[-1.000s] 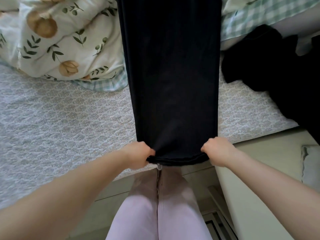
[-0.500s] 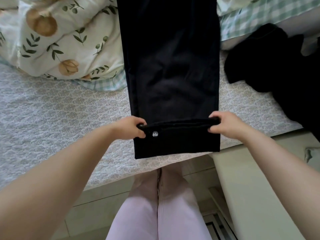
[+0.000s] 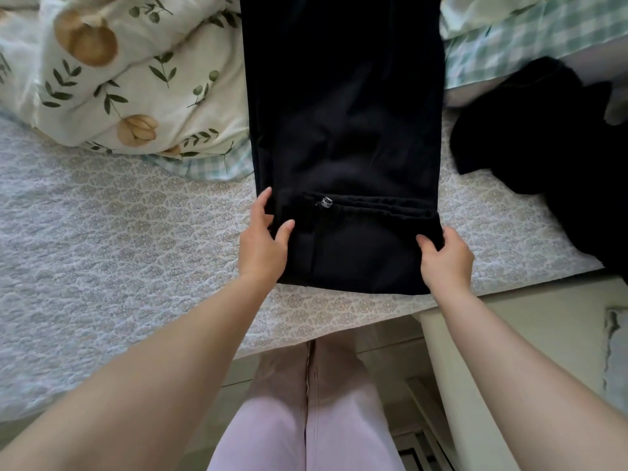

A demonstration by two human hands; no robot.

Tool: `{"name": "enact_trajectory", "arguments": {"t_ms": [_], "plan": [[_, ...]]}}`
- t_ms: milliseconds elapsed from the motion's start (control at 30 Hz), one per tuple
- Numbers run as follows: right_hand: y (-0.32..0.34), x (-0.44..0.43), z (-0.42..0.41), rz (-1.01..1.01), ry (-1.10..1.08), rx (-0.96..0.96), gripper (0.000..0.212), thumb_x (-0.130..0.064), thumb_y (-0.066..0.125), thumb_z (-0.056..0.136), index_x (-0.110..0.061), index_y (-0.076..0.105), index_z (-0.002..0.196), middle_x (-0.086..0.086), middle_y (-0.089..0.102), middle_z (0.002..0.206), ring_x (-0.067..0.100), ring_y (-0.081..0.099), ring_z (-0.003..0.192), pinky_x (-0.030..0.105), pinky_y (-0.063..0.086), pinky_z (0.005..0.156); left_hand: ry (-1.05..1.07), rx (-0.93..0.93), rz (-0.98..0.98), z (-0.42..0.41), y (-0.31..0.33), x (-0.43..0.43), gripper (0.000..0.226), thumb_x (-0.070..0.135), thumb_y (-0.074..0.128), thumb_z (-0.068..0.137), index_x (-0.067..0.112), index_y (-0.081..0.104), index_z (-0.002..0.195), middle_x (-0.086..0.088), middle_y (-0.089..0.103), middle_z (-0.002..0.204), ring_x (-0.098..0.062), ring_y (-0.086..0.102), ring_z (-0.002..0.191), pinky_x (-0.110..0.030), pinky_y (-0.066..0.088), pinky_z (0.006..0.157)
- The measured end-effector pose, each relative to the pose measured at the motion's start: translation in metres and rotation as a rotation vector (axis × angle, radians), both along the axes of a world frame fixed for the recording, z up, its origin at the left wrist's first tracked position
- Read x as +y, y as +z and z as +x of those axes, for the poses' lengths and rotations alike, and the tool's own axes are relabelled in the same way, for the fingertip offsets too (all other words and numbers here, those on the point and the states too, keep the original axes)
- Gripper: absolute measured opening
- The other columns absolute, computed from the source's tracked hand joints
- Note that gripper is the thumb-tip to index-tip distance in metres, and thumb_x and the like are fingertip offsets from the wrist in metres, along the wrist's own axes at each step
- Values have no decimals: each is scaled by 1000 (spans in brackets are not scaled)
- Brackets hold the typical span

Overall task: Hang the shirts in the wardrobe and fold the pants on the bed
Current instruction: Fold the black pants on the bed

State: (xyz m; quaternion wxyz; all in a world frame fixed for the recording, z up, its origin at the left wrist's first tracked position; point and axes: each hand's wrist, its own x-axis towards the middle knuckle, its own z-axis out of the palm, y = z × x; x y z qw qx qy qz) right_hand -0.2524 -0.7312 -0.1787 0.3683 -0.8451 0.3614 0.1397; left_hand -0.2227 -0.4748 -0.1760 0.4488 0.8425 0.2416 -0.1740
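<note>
Black pants (image 3: 343, 107) lie lengthwise on the bed (image 3: 119, 239), running from the near edge up out of view. Their near end is folded over, with a silver button (image 3: 327, 201) showing on the flap. My left hand (image 3: 263, 239) grips the left edge of the folded part, thumb on top of the cloth. At the right edge of the fold, my right hand (image 3: 443, 258) holds the cloth with curled fingers.
A floral duvet (image 3: 129, 79) is bunched at the back left. A heap of dark clothes (image 3: 550, 137) lies at the right of the bed. A pale cabinet top (image 3: 543, 334) stands to the right of my legs.
Both hands carried the waistband end away from me, folding it over the legs. The hands then slid back to the sides of the fold.
</note>
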Motion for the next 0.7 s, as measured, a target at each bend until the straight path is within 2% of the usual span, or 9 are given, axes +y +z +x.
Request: {"name": "enact_trajectory", "arguments": {"t_ms": [67,133,200,267,367,467,567,633,700], "plan": [[-2,-4,1,-24,41,51,24,-28,55,92,-9,56,106,4,60,90,22,54,80,30,39,67,95,76,-92,-2,1,3,64,38,63,88,29,30,142,8,68,91,-5,61,92,-22,43,79],[-4,-6,3,-48,80,70,27,-28,53,93,-7,54,110,8,59,92,24,54,79,32,41,67,66,213,-196,-16,2,10,59,42,67,83,23,44,134,6,69,96,-8,64,93,-25,50,81],[-3,-5,4,-23,96,28,24,-26,51,95,-7,51,110,8,58,89,25,54,78,33,43,66,-164,327,-179,-37,2,20,44,42,68,82,24,59,121,10,69,101,-9,65,95,-30,53,84],[0,0,6,-16,124,-30,21,-21,49,96,-8,49,112,8,57,83,25,53,74,33,41,63,-429,388,-64,-52,3,27,32,41,65,86,28,63,116,14,69,98,-7,65,90,-32,54,82],[7,9,13,-64,201,-166,19,-17,47,96,-8,47,113,3,52,68,23,50,62,32,38,56,-601,234,66,-58,3,33,22,35,55,93,27,65,111,7,70,91,-13,65,82,-36,54,74],[9,12,26,-66,164,-271,19,-21,48,97,-8,48,110,4,55,69,25,54,62,35,43,55,-511,73,130,-58,3,36,29,38,44,96,25,60,118,-2,70,83,-20,63,73,-42,52,66],[2,9,28,-68,110,-109,32,-40,46,95,-15,48,117,4,61,91,28,60,84,38,48,67,-266,175,186,-52,-1,32,32,43,38,98,24,52,120,2,68,92,-19,63,79,-44,53,70],[-4,7,20,-181,212,115,51,-54,42,92,-17,46,127,7,62,106,30,58,98,38,46,72,-264,266,226,-45,-5,28,32,44,38,98,19,51,113,3,65,89,-17,61,76,-40,53,66],[-7,6,9,-295,303,195,60,-57,41,91,-13,45,132,10,64,107,32,58,100,35,40,69,-344,308,299,-40,-8,25,31,44,39,98,15,51,103,2,60,76,-17,58,67,-34,47,56]]}}
